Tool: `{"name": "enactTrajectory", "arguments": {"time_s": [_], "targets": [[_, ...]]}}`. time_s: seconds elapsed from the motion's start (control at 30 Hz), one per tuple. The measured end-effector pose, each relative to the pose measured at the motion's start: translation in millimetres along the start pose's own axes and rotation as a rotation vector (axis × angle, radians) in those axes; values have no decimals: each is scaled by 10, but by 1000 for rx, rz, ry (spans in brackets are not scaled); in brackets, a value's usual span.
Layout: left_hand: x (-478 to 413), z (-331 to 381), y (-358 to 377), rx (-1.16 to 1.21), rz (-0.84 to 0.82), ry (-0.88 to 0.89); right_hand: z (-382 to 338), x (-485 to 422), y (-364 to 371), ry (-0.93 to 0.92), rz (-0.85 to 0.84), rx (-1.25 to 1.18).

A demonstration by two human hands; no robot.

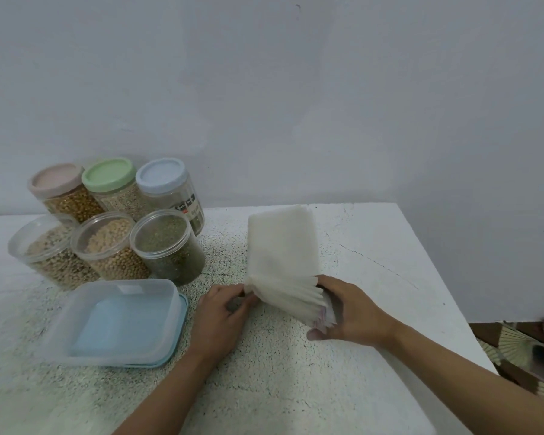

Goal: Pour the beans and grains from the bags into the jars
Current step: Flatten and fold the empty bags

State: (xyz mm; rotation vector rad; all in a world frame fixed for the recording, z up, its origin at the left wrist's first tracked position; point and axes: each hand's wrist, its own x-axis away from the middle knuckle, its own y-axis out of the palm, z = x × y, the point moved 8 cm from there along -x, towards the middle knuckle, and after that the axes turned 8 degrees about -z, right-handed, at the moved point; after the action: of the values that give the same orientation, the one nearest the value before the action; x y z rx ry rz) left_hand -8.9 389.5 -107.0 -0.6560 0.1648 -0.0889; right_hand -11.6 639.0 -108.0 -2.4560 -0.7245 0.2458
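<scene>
The left hand (pixel 225 304) pinches a corner of the stack of bags (pixel 281 246), and the right hand (pixel 349 312) grips its fanned edges with curled fingers.

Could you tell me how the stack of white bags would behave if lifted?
The stack of white bags would probably flop: its near edges fan apart where the left hand and right hand grip it. Thin, flat sheets look light, likely slippery.
</scene>
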Motion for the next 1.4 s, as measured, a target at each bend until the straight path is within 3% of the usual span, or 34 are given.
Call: {"name": "enactTrajectory", "arguments": {"time_s": [0.37,0.57,0.9,1.1,1.4], "targets": [[-148,-66,-3,22,17,-67,101,-117,-3,161,333,-483],[-114,-107,25,31,-19,8,156,-137,101,184,380,-643],[-58,-4,17,-49,-59,-24,-94,-188,39,131,208,-674],[-92,-79,40,69,-38,-10,31,-175,-86,248,281,-490],[-76,-12,26,95,1,-73,155,-227,-89,452,356,-472]]}}
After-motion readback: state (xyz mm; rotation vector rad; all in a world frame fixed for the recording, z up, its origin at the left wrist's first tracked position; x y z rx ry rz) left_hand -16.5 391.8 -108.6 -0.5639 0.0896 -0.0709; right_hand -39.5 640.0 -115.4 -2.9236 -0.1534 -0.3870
